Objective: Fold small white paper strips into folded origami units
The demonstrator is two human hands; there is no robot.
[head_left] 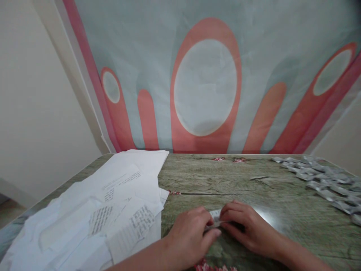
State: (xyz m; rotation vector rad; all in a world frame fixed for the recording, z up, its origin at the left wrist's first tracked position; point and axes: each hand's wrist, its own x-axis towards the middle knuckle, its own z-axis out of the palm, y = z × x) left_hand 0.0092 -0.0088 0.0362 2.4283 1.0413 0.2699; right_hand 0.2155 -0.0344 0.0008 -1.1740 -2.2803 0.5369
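Near the front middle of the table, a small piece of paper [216, 216] is held between my two hands. It looks whitish, with marks like print or writing, and much of it is hidden by the fingers. My left hand [191, 235] grips its left side, thumb low and fingers curled above. From the other side my right hand [245, 226] pinches the right part between thumb and fingers. The two hands are close together, just over the wood-patterned tabletop.
A large heap of white sheets [135, 165], some with handwriting, covers the table's left side. At the right lie rows of folded paper pieces [324, 177], apparently interlinked. The wood-patterned table [203, 177] meets a grey and coral patterned backdrop [205, 145] at its far edge.
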